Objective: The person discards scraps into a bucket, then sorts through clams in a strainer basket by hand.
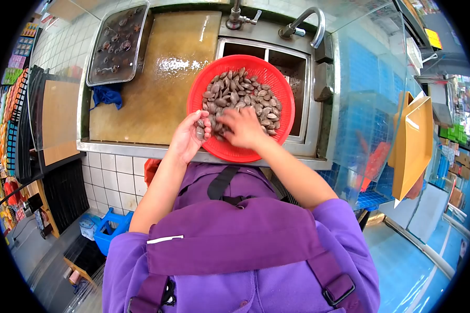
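A red plastic basket (285, 91) full of grey-brown clams (235, 86) sits over the sink, its near rim close to the counter's front edge. At its left rim my left hand (188, 136) is turned palm up, fingers curled around a few clams. My right hand (243, 128) reaches over the near part of the heap, touching the clams. Its fingertips are smeared by motion, so whether they grip a clam is unclear.
A metal sink (304, 112) with a curved faucet (305, 21) lies behind and right of the basket. On the wet cutting board (141, 117) at left are a clear tub (115, 44) of dark shellfish and a blue cloth (107, 97). Glass panels flank the counter.
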Demonstrator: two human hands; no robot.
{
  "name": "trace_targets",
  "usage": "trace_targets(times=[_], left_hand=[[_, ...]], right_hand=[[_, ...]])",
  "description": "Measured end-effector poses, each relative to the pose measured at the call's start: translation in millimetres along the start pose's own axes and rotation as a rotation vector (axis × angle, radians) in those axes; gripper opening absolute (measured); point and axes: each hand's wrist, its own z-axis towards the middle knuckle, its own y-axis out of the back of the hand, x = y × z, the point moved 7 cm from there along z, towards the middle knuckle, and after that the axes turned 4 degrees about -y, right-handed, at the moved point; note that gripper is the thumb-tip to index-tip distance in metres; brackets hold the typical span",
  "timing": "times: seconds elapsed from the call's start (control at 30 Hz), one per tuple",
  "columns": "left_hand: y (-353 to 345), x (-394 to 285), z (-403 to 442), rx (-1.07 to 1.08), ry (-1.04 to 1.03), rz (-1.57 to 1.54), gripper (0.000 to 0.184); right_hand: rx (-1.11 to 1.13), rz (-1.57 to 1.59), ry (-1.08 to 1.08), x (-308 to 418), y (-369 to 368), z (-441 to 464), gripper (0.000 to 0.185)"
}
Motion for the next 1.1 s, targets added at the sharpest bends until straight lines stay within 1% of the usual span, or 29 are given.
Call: trace_targets(times=[0.03, 0.13, 0.2, 0.23, 0.3, 0.37, 0.4, 0.43, 0.5, 0.57, 0.63, 0.7, 0.77, 0.8, 0.83, 0.9, 0.93, 0.97, 1.0, 1.03, 1.07, 1.1], left_hand=[[0, 0, -1, 0.001, 0.001, 0.001, 0.019], [-1, -2, -2, 0.012, 0.0, -0.001, 0.018], [1, -1, -2, 0.001, 0.009, -0.015, 0.018], [0, -1, -3, 0.0, 0.01, -0.017, 0.018], [-2, -2, -3, -0.004, 0.004, -0.014, 0.018], [-1, -2, -4, -0.004, 0.006, -0.01, 0.019], [-1, -1, -4, -0.001, 0.007, -0.005, 0.02], [-1, -1, -4, -0.003, 0.006, -0.003, 0.02], [0, 1, -4, 0.008, 0.008, -0.023, 0.02], [-2, 0, -7, -0.005, 0.008, -0.023, 0.02], [-3, 0, -7, -0.013, 0.011, -0.022, 0.02], [-2, 1, -7, -0.01, -0.001, -0.011, 0.02], [-1, 1, -7, -0.004, -0.005, -0.015, 0.021], [-1, 1, -7, 0.002, -0.006, -0.022, 0.021], [0, 2, -7, 0.003, -0.006, -0.029, 0.021], [2, 4, -5, -0.025, -0.01, 0.038, 0.025], [-10, 4, -8, -0.026, -0.004, 0.03, 0.025], [-23, 3, -10, -0.074, 0.02, 0.011, 0.027], [-31, 2, -9, -0.119, 0.044, -0.003, 0.029], [-33, 2, -6, -0.113, 0.049, -0.002, 0.029], [-39, 3, -2, -0.072, 0.079, -0.093, 0.031], [-44, 3, 1, -0.029, 0.107, -0.183, 0.033]], right_hand=[[-0.015, -0.025, 0.039, 5, -5, -13, 0.04], [-0.022, -0.121, 0.08, 8, -2, -48, 0.036], [-0.026, 0.047, -0.003, -6, 14, -66, 0.034], [-0.023, 0.046, -0.004, -19, 17, -69, 0.034], [-0.231, 0.253, -0.212, -59, 37, -67, 0.035], [-0.296, 0.134, -0.356, -73, 50, -62, 0.037], [-0.286, 0.051, -0.369, -75, 46, -54, 0.035], [-0.286, 0.053, -0.368, -74, 46, -43, 0.035], [-0.353, 0.086, -0.259, -63, 49, -12, 0.032], [-0.51, 0.088, -0.206, -51, 57, 19, 0.027], [-0.504, 0.04, -0.168, -42, 46, 52, 0.025], [-0.497, -0.013, -0.131, -41, 42, 65, 0.023], [-0.404, 0.005, -0.153, -48, 38, 73, 0.019], [-0.393, 0.131, -0.178, -53, 43, 71, 0.02], [-0.389, 0.126, -0.178, -53, 47, 68, 0.02], [-0.273, 0.599, -0.335, -65, 48, 59, 0.021], [-0.227, 0.751, -0.339, -57, 53, 52, 0.028], [-0.226, 0.747, -0.346, -47, 64, 43, 0.028], [-0.097, 0.863, -0.22, -26, 70, 37, 0.033], [0.031, 0.974, -0.092, -9, 72, 32, 0.038], [-0.032, 0.95, -0.124, -21, 76, 29, 0.047], [-0.1, 0.832, -0.208, -35, 85, 19, 0.045]])
